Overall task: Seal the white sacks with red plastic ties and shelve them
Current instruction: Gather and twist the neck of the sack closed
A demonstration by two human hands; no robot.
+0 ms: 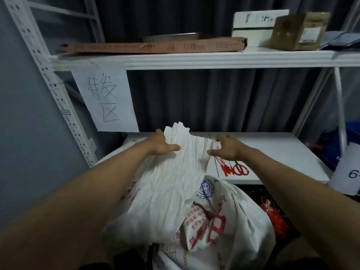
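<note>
A white sack (pixel 167 184) with red and blue print stands in front of the lower shelf (pixel 272 151), its mouth gathered into a pleated neck that rises between my hands. My left hand (pixel 161 146) grips the neck from the left, thumb across the pleats. To the right of the neck, my right hand (pixel 227 148) hovers over the shelf with fingers spread and holds nothing. A bunch of red plastic ties (pixel 227 168) lies on the shelf just below that hand, beside red-handled scissors (pixel 241 169).
A paper sign (pixel 105 96) hangs from the upper shelf (pixel 194 59), which carries flat cartons and boxes (pixel 298 32). More red ties (pixel 272 215) lie in a dark bin at the right. A blue crate (pixel 348 145) sits at the far right.
</note>
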